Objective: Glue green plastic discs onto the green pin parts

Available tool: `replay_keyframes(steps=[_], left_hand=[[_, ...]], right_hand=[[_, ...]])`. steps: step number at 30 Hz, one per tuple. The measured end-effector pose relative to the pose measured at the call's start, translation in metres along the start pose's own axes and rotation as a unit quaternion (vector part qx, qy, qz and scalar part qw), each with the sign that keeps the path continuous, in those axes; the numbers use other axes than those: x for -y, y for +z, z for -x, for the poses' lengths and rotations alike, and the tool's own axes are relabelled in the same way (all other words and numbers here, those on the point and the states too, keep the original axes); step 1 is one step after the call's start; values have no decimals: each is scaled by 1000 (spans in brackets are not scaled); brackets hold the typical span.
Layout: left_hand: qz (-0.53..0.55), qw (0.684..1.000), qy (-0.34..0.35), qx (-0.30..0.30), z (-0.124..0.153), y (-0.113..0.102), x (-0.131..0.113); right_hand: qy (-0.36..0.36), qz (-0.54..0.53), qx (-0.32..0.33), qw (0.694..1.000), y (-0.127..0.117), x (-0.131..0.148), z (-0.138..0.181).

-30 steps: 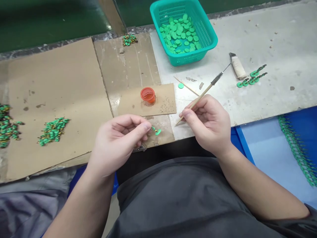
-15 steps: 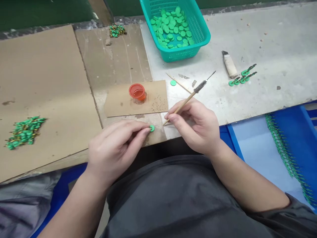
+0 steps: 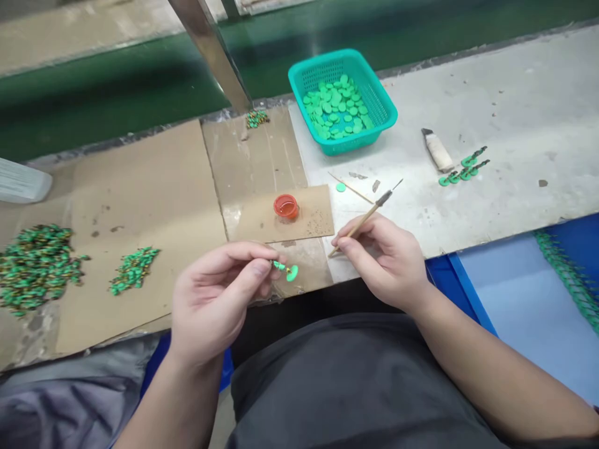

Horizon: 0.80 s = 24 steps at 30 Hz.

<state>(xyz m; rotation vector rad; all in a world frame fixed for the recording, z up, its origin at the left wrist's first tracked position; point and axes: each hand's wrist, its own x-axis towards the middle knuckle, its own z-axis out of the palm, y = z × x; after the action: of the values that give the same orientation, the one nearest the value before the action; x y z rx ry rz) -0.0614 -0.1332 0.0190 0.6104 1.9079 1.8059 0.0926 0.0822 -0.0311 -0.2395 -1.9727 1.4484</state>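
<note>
My left hand (image 3: 219,299) pinches a small green disc with a stem (image 3: 286,270) between thumb and fingertips, just above the cardboard. My right hand (image 3: 384,259) grips a wooden-handled needle tool (image 3: 362,222) like a pen, its metal tip pointing away across the bench. Its lower end lies close to the green piece, without touching it. A small glass pot with a red rim (image 3: 286,206) stands on a small cardboard piece (image 3: 299,215), beyond both hands. A loose green disc (image 3: 340,187) lies near a thin wooden stick (image 3: 350,188).
A teal plastic basket (image 3: 322,65) holds many green discs. Heaps of green-and-brown pieces (image 3: 35,267) lie on cardboard sheets (image 3: 140,212) at left. A paper-wrapped tool (image 3: 437,151) and green pieces (image 3: 463,170) lie on the concrete bench (image 3: 515,93). A blue tray (image 3: 528,293) sits low at right.
My left hand has turned the green piece, so its stem now shows beside the disc. My view has moved back, showing more of the bench and left heaps. The right hand still holds the tool.
</note>
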Motion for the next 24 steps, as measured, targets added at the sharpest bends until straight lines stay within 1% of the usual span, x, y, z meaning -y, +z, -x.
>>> replay_keyframes(steps=[4,8,11,13,14,16,18,19,21,24], left_hand=[[10,1000,1,15,-4,3,-12],[-17,1000,11,19,-7,1,-14],[-63,997,27,33,-14,2,-13],[-120,991,48,35,-27,10,-12],[-143,987,60,41,-36,18,-13],[-203,971,96,83,-61,44,-20],[-259,944,137,151,-90,82,-32],[-286,927,164,178,-105,105,-38],[-298,911,203,199,-138,156,-47],[-318,893,227,224,-183,231,-46]], right_hand=[[-12,-1,4,1000,1,1,-2],[-8,-22,2,1000,3,1,-3],[-7,-47,-27,999,-2,2,-1],[-1,-56,-53,997,-12,2,3],[4,-57,-67,996,-20,3,6],[19,-49,-93,994,-37,4,13],[39,-37,-118,992,-55,7,24],[46,-33,-131,990,-63,9,30],[53,-29,-153,986,-75,13,40],[54,-29,-173,983,-88,17,51]])
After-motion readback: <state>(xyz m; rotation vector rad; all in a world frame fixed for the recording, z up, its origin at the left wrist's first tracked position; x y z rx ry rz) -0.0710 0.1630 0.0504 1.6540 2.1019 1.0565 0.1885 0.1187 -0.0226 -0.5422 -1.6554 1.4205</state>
